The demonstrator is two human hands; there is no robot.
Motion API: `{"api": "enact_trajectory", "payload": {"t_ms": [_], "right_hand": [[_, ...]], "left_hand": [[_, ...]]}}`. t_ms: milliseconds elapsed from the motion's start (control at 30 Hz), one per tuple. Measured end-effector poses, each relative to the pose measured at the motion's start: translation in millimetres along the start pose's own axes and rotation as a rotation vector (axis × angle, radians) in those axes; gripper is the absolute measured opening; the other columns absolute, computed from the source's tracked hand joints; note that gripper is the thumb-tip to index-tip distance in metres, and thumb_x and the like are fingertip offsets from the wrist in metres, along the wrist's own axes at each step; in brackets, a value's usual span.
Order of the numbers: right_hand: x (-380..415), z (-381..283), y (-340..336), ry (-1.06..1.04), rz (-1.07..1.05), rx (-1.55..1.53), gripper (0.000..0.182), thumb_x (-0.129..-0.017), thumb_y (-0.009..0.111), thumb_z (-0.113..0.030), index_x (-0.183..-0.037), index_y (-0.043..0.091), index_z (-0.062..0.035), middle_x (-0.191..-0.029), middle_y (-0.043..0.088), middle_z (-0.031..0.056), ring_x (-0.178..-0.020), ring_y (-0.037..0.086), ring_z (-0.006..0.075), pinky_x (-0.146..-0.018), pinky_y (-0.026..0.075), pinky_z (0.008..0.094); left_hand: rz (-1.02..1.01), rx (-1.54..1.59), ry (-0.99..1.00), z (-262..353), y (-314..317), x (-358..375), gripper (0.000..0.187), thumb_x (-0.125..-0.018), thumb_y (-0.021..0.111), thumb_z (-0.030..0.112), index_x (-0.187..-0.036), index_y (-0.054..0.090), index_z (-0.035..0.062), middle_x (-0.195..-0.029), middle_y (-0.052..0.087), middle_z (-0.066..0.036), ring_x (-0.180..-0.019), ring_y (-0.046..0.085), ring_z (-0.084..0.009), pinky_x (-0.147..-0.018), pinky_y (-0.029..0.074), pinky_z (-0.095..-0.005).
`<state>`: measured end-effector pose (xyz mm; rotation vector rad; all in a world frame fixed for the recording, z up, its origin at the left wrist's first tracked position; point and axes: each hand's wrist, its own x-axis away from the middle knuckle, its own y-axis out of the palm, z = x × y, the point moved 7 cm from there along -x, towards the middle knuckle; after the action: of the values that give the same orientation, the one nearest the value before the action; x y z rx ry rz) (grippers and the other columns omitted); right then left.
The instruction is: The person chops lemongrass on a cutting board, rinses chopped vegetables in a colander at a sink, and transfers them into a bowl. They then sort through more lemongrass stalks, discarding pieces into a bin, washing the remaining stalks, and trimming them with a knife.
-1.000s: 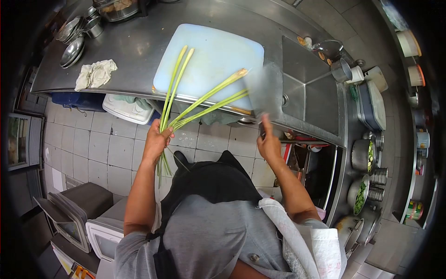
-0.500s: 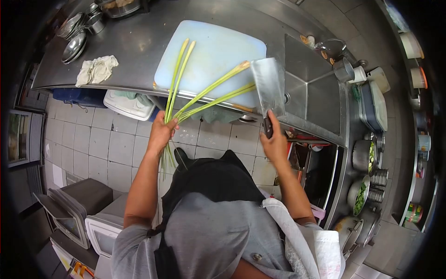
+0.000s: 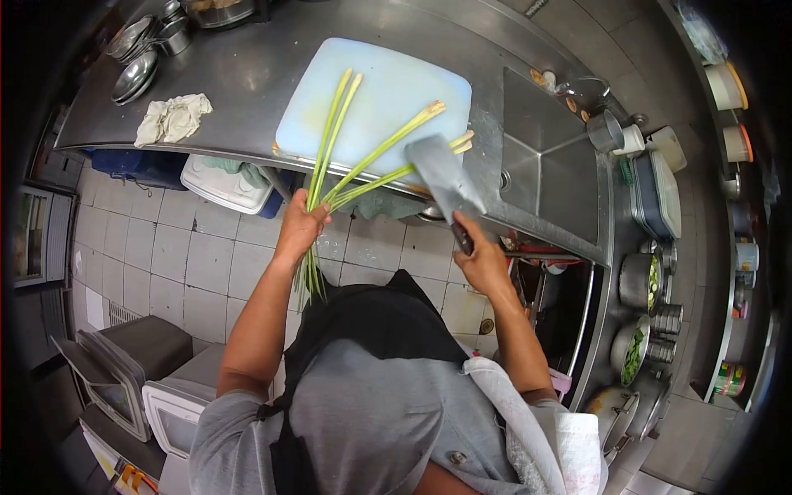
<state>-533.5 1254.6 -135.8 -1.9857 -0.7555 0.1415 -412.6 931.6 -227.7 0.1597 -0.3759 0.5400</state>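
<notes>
My left hand [image 3: 304,224] is closed around several long green lemongrass stalks [image 3: 381,149] in front of the counter edge. Their pale root ends fan out over a white cutting board [image 3: 371,70], and the thin leafy ends hang below my fist. In my right hand [image 3: 483,257] is a cleaver [image 3: 441,169], gripped by its dark handle. Its broad blade overlaps the stalks furthest right, near the board's front right corner, hiding part of them.
A crumpled white cloth [image 3: 173,120] lies on the steel counter [image 3: 239,82], left of the board. Metal bowls [image 3: 134,78] stand behind it. To the right is a steel sink [image 3: 553,157], with pots of cut greens [image 3: 634,351] beyond.
The cleaver has moved left and toward me, its blade now tilted across the right-hand stalks. My left hand and the stalks have shifted slightly right.
</notes>
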Motion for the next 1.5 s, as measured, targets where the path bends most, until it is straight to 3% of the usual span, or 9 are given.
{"api": "enact_trajectory", "payload": {"t_ms": [100,233,467,567,667,800,1067,1233,1500], "right_hand": [[1.6,4.4,27.2,-0.025,0.29,-0.054,0.087,-0.081,0.065,-0.008,-0.155,0.028,-0.0355,-0.099,0.069,0.0253,-0.09,0.067,0.0466,-0.079,0.052,0.0499],[-14.7,10.8,33.9,0.086,-0.132,0.078,0.085,-0.081,0.066,-0.009,-0.155,0.03,-0.0344,-0.104,0.07,0.0234,-0.091,0.068,0.0443,-0.081,0.053,0.048],[-11.9,-94.0,-65.1,-0.392,0.706,-0.179,0.081,-0.082,0.067,-0.007,-0.153,0.036,-0.0322,-0.116,0.068,0.0225,-0.098,0.07,0.0381,-0.085,0.054,0.041],[-40.9,-21.6,25.6,-0.232,0.639,-0.059,0.079,-0.082,0.066,-0.008,-0.152,0.037,-0.0307,-0.107,0.07,0.0224,-0.093,0.07,0.04,-0.08,0.054,0.0444],[-55.7,-17.0,33.7,0.085,-0.01,0.107,0.077,-0.083,0.064,-0.01,-0.152,0.037,-0.0304,-0.098,0.07,0.0223,-0.088,0.069,0.0418,-0.075,0.053,0.0481],[-51.8,-53.8,-2.6,0.121,0.166,-0.051,0.083,-0.082,0.064,-0.011,-0.155,0.031,-0.034,-0.102,0.07,0.0247,-0.096,0.068,0.0435,-0.082,0.051,0.0493],[-75.5,-23.7,-5.2,0.128,0.06,-0.094,0.081,-0.08,0.063,-0.002,-0.151,0.038,-0.0329,-0.122,0.066,0.0237,-0.111,0.064,0.0441,-0.093,0.051,0.0469],[-153.8,-11.7,-52.3,0.035,0.303,0.149,0.074,-0.083,0.062,-0.015,-0.151,0.039,-0.0319,-0.099,0.07,0.0281,-0.093,0.067,0.0463,-0.082,0.051,0.0536],[-211.9,30.1,-41.8,0.085,0.051,0.333,0.077,-0.083,0.062,-0.015,-0.153,0.035,-0.0331,-0.133,0.062,0.017,-0.123,0.059,0.0383,-0.103,0.046,0.0475]], "left_hand": [[-0.024,0.031,0.029,-2.7,6.9,-5.0,0.015,-0.093,0.064,0.007,-0.1,0.05,0.0047,-0.072,0.061,-0.006,-0.053,0.047,-0.008,-0.047,0.036,-0.0251],[-0.045,0.018,0.0,-1.0,10.6,-0.4,0.015,-0.094,0.063,0.007,-0.102,0.05,0.0046,-0.074,0.061,-0.006,-0.053,0.047,-0.0083,-0.047,0.036,-0.0248],[-0.077,0.033,-0.042,-3.2,-2.8,18.8,0.017,-0.094,0.064,0.011,-0.103,0.05,0.0071,-0.074,0.061,-0.003,-0.051,0.046,-0.0064,-0.046,0.035,-0.0226],[-0.087,0.049,-0.056,-1.5,-12.5,27.3,0.015,-0.094,0.063,0.008,-0.103,0.05,0.0059,-0.074,0.061,-0.005,-0.052,0.045,-0.0066,-0.047,0.036,-0.0232],[-0.07,0.036,-0.048,-1.1,-20.0,34.2,0.015,-0.094,0.063,0.007,-0.102,0.05,0.0059,-0.074,0.061,-0.005,-0.052,0.046,-0.0066,-0.047,0.036,-0.0231],[-0.044,0.038,-0.049,2.2,-20.5,35.6,0.014,-0.095,0.063,0.007,-0.102,0.051,0.0058,-0.074,0.06,-0.005,-0.052,0.046,-0.0068,-0.047,0.036,-0.0232],[-0.032,0.049,-0.061,1.5,-20.5,33.7,0.014,-0.094,0.063,0.008,-0.101,0.05,0.0069,-0.074,0.061,-0.004,-0.052,0.046,-0.0066,-0.046,0.035,-0.023],[-0.056,0.041,-0.047,14.2,-17.5,33.0,0.016,-0.094,0.065,0.014,-0.099,0.051,0.0098,-0.074,0.062,-0.002,-0.054,0.047,-0.0061,-0.049,0.035,-0.0218],[-0.054,0.083,-0.012,21.3,-15.6,33.3,0.016,-0.093,0.065,0.01,-0.103,0.052,0.0075,-0.075,0.062,-0.004,-0.055,0.047,-0.0066,-0.05,0.037,-0.0227]]}}
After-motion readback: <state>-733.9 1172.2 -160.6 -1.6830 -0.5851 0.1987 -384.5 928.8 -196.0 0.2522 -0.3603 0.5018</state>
